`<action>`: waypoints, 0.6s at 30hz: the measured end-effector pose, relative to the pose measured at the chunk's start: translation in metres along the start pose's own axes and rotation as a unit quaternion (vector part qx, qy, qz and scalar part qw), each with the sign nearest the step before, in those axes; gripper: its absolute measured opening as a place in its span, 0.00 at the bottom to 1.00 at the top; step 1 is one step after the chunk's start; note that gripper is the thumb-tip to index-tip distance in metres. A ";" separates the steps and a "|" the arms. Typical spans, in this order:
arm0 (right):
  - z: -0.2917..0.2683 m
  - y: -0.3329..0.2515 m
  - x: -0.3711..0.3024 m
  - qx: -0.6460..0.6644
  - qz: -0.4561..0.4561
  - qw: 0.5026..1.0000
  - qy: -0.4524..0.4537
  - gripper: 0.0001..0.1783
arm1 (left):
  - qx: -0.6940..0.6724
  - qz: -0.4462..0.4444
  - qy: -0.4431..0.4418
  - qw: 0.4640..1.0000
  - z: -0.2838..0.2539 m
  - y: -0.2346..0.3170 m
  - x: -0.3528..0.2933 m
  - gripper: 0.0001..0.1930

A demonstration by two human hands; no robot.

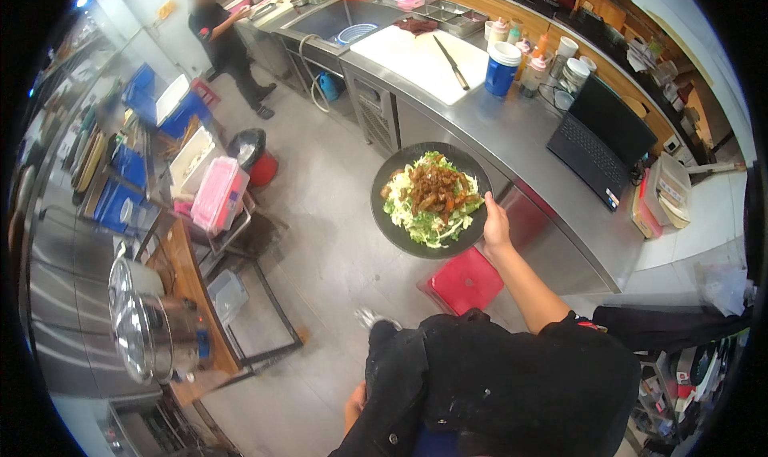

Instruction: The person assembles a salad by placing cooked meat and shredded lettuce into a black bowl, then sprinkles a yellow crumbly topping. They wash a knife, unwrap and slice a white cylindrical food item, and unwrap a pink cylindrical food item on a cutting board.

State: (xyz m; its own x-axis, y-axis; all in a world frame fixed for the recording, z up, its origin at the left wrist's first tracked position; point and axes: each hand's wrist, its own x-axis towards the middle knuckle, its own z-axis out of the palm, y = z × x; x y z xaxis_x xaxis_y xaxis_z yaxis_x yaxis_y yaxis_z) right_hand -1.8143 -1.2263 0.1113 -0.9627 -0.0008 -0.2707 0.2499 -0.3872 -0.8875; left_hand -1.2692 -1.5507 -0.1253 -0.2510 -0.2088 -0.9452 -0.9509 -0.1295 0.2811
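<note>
Beside the steel counter's edge (512, 181), right hand (494, 226) clasping black salad plate (392, 221) over open floor (336, 241).

The plate (398, 233) is black; its contents are green and pale shredded leaves topped with brown glazed pieces. The stool (466, 281) below is red. The counter (512, 137) is plain grey steel. The cutting board (416, 57) is white. The tub (502, 69) is blue with a white lid. The laptop (600, 137) is black. The crate (216, 193) is pink.
</note>
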 end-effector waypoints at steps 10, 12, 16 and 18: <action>0.167 -0.003 0.182 0.031 -0.035 0.984 0.174 0.30 | 0.074 -0.028 -0.026 0.997 -0.241 0.259 0.092 0.23; 0.186 -0.002 0.233 0.065 -0.039 0.977 0.199 0.30 | 0.096 -0.036 -0.032 0.994 -0.276 0.336 0.108 0.23; 0.205 0.003 0.356 0.070 -0.063 0.970 0.225 0.29 | 0.160 -0.028 -0.019 0.987 -0.315 0.505 0.156 0.23; 0.206 0.011 0.421 0.062 -0.049 0.965 0.249 0.29 | 0.124 -0.010 -0.023 0.992 -0.319 0.577 0.177 0.24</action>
State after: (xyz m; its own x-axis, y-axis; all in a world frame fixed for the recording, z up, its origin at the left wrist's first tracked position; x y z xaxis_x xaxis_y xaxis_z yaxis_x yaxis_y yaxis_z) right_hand -2.2383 -1.4210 0.0644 -0.8034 0.4732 -0.3614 0.1170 -0.4697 -0.8750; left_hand -1.8045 -1.9713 -0.0781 -0.2340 -0.1640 -0.9583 -0.9698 0.1095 0.2181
